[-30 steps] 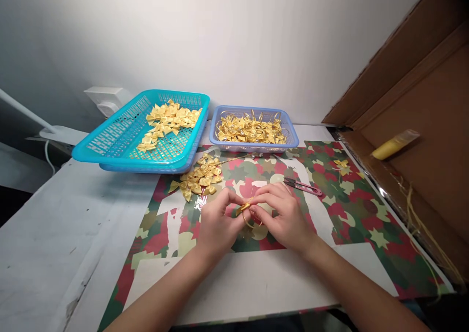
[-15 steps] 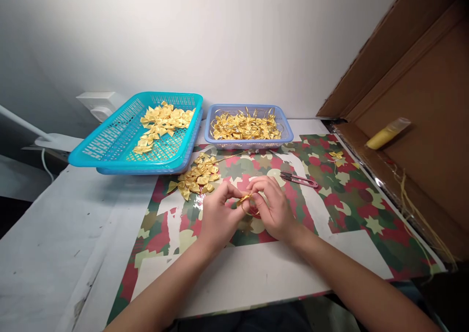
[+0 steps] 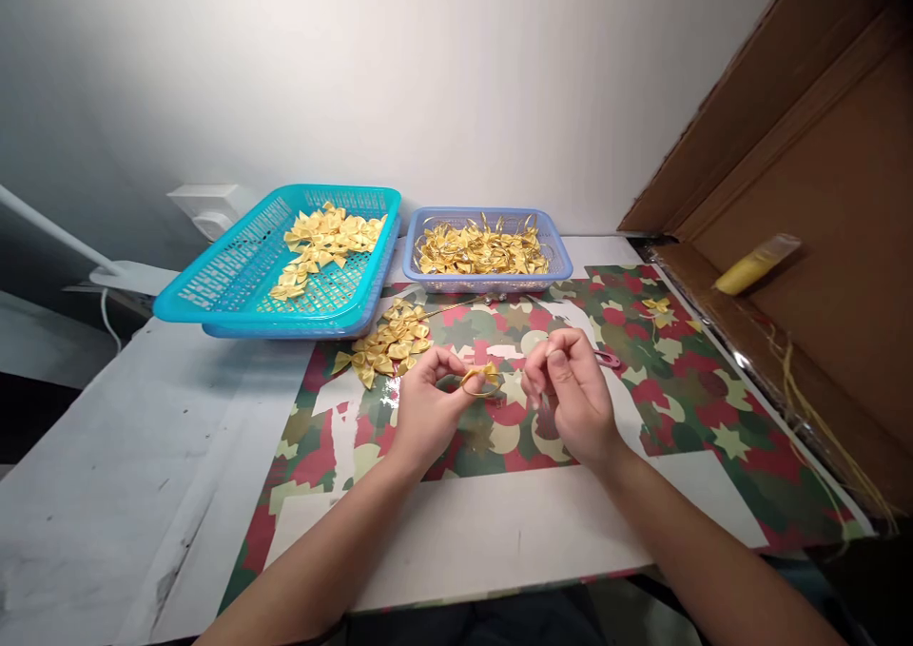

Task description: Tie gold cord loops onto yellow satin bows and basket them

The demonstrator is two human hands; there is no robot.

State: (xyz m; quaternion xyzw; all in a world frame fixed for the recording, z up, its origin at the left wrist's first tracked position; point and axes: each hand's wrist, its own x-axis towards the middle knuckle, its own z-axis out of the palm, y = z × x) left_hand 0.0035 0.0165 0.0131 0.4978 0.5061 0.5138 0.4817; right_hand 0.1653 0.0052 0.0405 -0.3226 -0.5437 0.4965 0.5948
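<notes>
My left hand (image 3: 424, 401) pinches a small gold ribbon bow with a gold cord loop (image 3: 480, 378) just above the patterned mat (image 3: 685, 389). My right hand (image 3: 574, 394) hovers a little to the right of the bow, fingers curled together, apart from it; I cannot make out anything in them. A loose pile of gold bows (image 3: 389, 340) lies on the mat just beyond my left hand. Pink-handled snips (image 3: 609, 357) lie behind my right hand, mostly hidden by it.
A turquoise basket (image 3: 235, 280) with plain gold bows stands at the back left. A smaller blue basket (image 3: 556, 264) holds bows with loops. One bow (image 3: 656, 304) lies alone at the right. A cardboard box (image 3: 820, 208) with a yellow tube (image 3: 754, 265) flanks the right edge.
My right hand has let go of the bow and drawn away to the right. The left hand keeps the bow and has lifted it slightly.
</notes>
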